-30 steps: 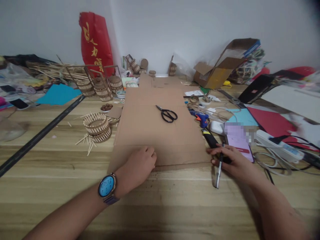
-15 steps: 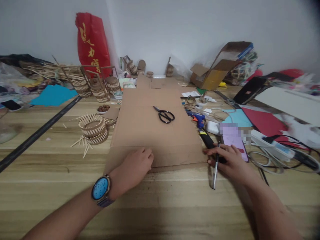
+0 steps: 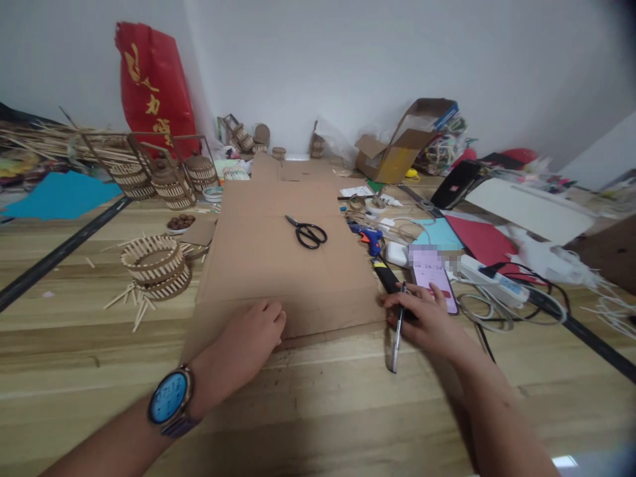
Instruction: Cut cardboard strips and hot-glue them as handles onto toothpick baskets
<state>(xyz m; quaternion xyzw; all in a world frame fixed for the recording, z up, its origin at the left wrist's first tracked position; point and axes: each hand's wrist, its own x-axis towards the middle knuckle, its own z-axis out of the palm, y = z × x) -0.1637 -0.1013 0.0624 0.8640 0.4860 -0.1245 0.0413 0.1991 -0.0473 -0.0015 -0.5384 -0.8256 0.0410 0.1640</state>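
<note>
- Head view: the wooden table (image 3: 308, 424), cluttered around its edges, meets a pale wall (image 3: 298, 73); a red bag (image 3: 149, 86) stands back left.
- Cardboard (image 3: 253, 265) lies mid-table, scissors (image 3: 299, 226) on it.
- Left hand (image 3: 241, 341) rests loosely curled on its near edge; grip, cannot tell.
- Right hand (image 3: 422, 320), fingers half-spread, holds a pen (image 3: 397, 341) beside it.

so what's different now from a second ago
Mainly the camera's aim: it has turned right, so everything sits further left in the picture, and a brown box-like thing shows at the right edge. Nothing was visibly taken or let go. The left hand stays on the cardboard, the right hand keeps the pen, and the scissors lie where they were.
</note>
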